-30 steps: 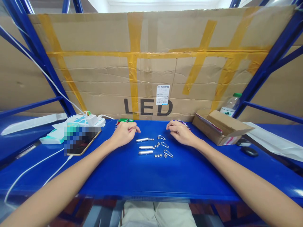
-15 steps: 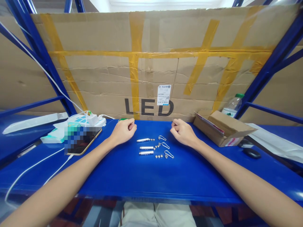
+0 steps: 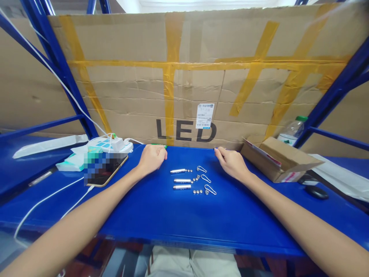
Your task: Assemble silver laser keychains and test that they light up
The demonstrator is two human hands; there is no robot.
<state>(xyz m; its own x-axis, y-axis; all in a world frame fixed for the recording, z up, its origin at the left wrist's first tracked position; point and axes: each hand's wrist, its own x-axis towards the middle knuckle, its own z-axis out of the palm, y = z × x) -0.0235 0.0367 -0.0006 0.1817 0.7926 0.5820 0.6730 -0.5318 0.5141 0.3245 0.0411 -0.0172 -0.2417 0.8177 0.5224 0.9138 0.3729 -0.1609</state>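
My left hand (image 3: 152, 158) rests closed in a loose fist on the blue table, beside a small green item (image 3: 159, 146) at the back edge. Across from it, my right hand (image 3: 232, 163) is also closed, thumb against the curled fingers. A small dark thing (image 3: 216, 148) shows at its fingertips, mostly hidden behind the hand. Between the hands lie three silver penlight-like tubes (image 3: 182, 180) in a column. Several button cells (image 3: 197, 191) sit to their right, then three silver carabiner clips (image 3: 210, 189). Neither hand touches these parts.
A cardboard panel (image 3: 129, 96) stands behind the blue table (image 3: 173, 219). At left are a phone (image 3: 111, 169), a power strip (image 3: 117, 145) and white cables. An open carton (image 3: 276, 159), a bottle (image 3: 292, 129) and a black mouse (image 3: 316, 192) are at right.
The whole view has shifted slightly, so things appear farther right. My right thumb and fingers are a little straighter. My left hand and the small parts have not visibly moved on the table.
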